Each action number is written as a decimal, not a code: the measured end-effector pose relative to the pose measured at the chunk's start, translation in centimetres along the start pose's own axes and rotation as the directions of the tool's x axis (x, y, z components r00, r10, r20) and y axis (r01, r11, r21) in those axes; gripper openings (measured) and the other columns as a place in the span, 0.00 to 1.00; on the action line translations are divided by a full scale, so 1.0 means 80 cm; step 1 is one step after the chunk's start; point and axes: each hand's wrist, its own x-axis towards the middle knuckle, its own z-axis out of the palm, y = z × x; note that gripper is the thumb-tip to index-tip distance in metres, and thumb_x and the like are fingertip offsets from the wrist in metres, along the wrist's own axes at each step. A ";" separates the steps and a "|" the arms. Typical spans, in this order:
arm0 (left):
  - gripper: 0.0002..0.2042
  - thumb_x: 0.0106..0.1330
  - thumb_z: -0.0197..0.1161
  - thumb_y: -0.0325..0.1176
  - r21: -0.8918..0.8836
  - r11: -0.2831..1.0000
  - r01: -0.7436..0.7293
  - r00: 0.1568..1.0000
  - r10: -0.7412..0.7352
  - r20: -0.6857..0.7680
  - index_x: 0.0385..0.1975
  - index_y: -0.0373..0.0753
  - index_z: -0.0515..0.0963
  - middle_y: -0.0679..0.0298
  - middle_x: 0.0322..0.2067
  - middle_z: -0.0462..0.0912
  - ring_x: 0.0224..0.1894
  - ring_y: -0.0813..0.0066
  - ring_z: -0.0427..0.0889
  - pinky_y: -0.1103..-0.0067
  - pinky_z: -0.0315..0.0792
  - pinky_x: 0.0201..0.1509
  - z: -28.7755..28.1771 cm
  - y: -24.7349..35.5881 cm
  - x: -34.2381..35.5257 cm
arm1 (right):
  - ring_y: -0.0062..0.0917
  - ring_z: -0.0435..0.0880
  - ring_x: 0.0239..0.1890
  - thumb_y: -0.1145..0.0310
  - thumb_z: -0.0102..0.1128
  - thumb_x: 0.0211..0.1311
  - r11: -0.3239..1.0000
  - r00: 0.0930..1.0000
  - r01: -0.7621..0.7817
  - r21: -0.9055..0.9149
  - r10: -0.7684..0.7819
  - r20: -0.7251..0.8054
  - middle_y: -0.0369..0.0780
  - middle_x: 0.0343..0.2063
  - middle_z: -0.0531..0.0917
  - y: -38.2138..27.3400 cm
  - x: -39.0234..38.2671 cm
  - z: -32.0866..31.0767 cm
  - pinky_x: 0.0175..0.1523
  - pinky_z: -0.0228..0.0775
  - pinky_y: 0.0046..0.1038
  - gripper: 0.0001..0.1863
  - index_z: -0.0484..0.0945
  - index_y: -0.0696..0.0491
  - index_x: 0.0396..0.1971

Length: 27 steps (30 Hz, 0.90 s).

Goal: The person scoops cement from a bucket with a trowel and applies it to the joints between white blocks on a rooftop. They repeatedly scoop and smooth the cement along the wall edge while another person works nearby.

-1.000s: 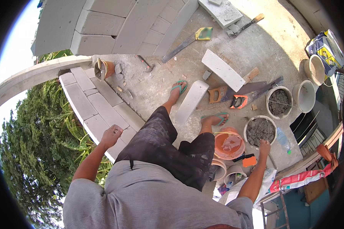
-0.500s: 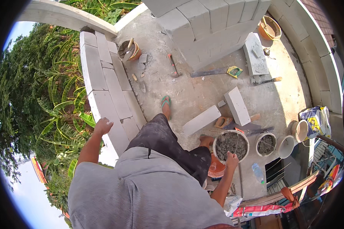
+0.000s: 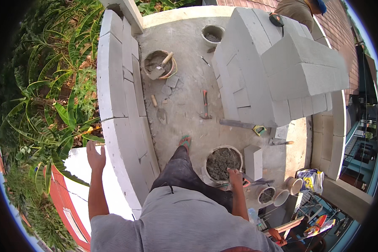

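My right hand [image 3: 235,177] grips the handle of a white bucket [image 3: 206,166] full of lumpy grey mortar [image 3: 220,161], which hangs in front of my legs. My left hand [image 3: 95,155] is raised out beside the low wall of white blocks [image 3: 119,84], fingers apart and holding nothing. A loose white block [image 3: 253,161] lies right of the bucket, with saws [image 3: 260,183] partly showing behind the bucket and block. My foot [image 3: 185,143] in a green sandal is on the concrete floor [image 3: 180,113].
A co-worker [image 3: 298,10] bends behind a tall stack of blocks [image 3: 298,75]. An orange bucket with a trowel [image 3: 157,63], a hammer [image 3: 205,103], a long saw [image 3: 239,125] and another bucket [image 3: 213,34] lie ahead. Several buckets [image 3: 280,196] crowd the lower right edge.
The bucket in my right hand has been lifted and swung forward and left. My left hand's fingers have straightened. My view has turned, bringing the co-worker into sight.
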 end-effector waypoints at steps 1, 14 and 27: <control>0.21 0.68 0.63 0.38 0.016 0.999 0.040 0.998 -0.039 -0.043 0.55 0.31 0.73 0.46 0.63 0.70 0.68 0.47 0.68 0.60 0.66 0.70 -0.012 -0.034 -0.008 | 0.17 0.66 0.25 0.58 0.68 0.59 0.997 0.999 0.047 -0.057 -0.046 0.012 0.31 0.19 0.69 -0.030 0.008 0.020 0.32 0.61 0.30 0.17 0.73 0.53 0.20; 0.21 0.76 0.58 0.43 -0.045 0.843 0.536 0.807 -0.527 -0.267 0.59 0.32 0.74 0.50 0.62 0.71 0.68 0.54 0.69 0.60 0.67 0.70 -0.116 -0.120 -0.091 | 0.21 0.72 0.22 0.51 0.72 0.56 0.898 0.852 0.434 -0.064 -0.387 0.353 0.35 0.18 0.75 -0.525 0.057 0.198 0.31 0.65 0.31 0.24 0.72 0.55 0.20; 0.12 0.71 0.61 0.32 -0.065 0.822 0.566 0.825 -0.563 0.056 0.50 0.35 0.76 0.53 0.53 0.78 0.58 0.54 0.78 0.62 0.75 0.56 -0.100 0.198 0.114 | 0.33 0.82 0.25 0.46 0.71 0.51 0.768 0.759 0.588 -0.255 -0.414 0.503 0.43 0.19 0.81 -0.854 0.242 0.338 0.36 0.73 0.37 0.26 0.74 0.55 0.19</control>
